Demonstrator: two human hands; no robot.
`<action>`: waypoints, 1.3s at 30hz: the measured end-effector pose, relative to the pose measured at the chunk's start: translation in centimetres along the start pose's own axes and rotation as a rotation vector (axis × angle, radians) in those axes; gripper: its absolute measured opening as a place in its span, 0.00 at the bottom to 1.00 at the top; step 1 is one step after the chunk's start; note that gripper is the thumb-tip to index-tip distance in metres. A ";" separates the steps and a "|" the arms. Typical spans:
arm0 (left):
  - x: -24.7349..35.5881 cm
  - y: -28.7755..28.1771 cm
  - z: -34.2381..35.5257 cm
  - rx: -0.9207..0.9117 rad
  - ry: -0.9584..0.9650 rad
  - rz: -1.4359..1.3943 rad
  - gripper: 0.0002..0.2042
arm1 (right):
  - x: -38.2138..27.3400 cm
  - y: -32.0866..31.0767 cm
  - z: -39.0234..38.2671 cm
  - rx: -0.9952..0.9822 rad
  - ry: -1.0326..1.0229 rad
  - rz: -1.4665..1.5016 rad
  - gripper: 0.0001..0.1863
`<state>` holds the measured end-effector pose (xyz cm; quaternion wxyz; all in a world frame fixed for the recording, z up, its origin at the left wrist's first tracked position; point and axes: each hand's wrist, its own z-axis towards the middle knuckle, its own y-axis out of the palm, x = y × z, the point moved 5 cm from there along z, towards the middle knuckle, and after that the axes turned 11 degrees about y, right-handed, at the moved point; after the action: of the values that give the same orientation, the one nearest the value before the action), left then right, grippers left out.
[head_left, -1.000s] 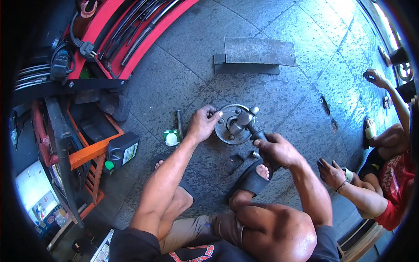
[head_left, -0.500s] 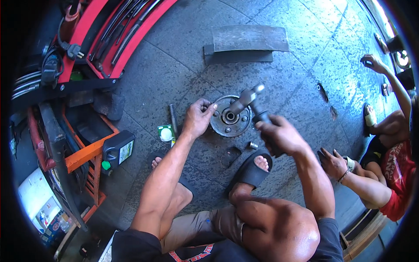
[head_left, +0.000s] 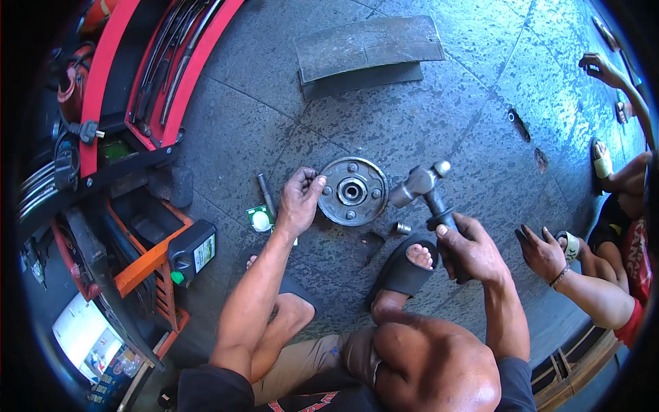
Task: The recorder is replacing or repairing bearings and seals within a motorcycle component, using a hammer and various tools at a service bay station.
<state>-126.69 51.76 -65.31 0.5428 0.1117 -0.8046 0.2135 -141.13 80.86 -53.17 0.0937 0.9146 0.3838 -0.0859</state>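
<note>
Round metal wheel hub (head_left: 352,191) is lying flat on the paved floor (head_left: 439,103), just ahead of the person's knees. Left hand (head_left: 299,200) is sitting at the hub's 9 o'clock, fingers curled onto its rim, steadying it. Right hand (head_left: 472,248) is sitting at approx 4 o'clock from the hub, well apart from it, closed tight round the black handle of a ball-peen hammer (head_left: 420,182), whose head is hanging just beside the hub's 3 o'clock edge. Vs half a sec ago: hammer head is now lower and off to the side, no longer over the hub centre; left hand is staying on the rim. Small socket (head_left: 402,228) is lying at 5 o'clock.
</note>
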 end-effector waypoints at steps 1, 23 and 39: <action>0.1 0.0 0.2 -0.008 0.008 -0.014 0.10 | 0.2 0.4 0.5 -0.024 0.035 0.007 0.17; 2.2 0.0 0.6 0.025 -0.018 0.185 0.12 | -5.9 4.6 2.8 -0.080 0.048 -0.323 0.22; 1.5 0.9 -0.9 0.183 0.014 0.191 0.16 | -3.6 2.5 2.0 -0.082 -0.020 -0.104 0.17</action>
<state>-126.85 53.07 -63.84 0.5132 0.0820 -0.7848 0.3377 -142.02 76.18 -54.04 0.1304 0.8879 0.4331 -0.0841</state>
